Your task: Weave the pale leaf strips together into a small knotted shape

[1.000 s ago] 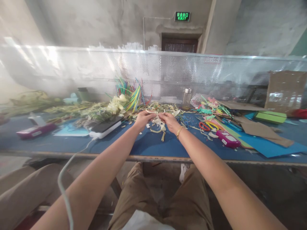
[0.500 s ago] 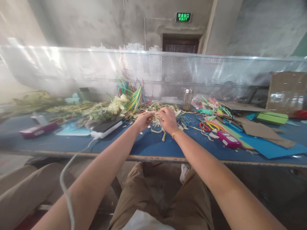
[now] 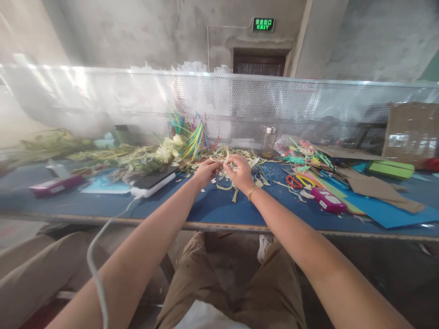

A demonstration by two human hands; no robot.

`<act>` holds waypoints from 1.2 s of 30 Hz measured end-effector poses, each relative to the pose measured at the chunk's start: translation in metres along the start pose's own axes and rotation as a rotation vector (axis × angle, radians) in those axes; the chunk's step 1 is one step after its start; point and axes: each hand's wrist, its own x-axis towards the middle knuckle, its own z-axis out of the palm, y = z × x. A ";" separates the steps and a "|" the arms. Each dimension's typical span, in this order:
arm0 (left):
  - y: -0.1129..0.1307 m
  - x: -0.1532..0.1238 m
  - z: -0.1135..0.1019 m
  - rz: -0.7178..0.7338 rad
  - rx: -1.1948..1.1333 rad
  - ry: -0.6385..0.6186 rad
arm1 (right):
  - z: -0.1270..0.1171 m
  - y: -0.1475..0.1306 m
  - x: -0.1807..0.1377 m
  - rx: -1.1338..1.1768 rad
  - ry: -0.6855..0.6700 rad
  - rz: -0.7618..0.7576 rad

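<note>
The right hand (image 3: 241, 172) has slid back off the left hand (image 3: 205, 172); both fingertips now pinch a curled pale strip (image 3: 224, 158), just left of the glass jar (image 3: 268, 141).

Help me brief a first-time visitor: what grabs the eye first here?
The left hand and right hand pinch a pale strip over the middle of the blue table. Behind them coloured strips fan up before the mesh screen; a green exit sign glows top centre.

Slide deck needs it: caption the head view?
The left hand and right hand pinch a pale strip over scraps on the blue table.
</note>
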 end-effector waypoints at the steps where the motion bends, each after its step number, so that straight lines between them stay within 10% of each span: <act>1: 0.000 0.000 0.000 0.007 0.001 0.001 | 0.001 -0.001 0.000 0.025 0.014 0.018; 13: -0.003 0.003 -0.002 0.082 0.084 0.134 | 0.015 0.020 -0.008 0.362 -0.150 0.428; 36: -0.003 -0.003 0.000 0.232 0.395 -0.111 | 0.012 0.027 -0.009 0.330 0.009 0.666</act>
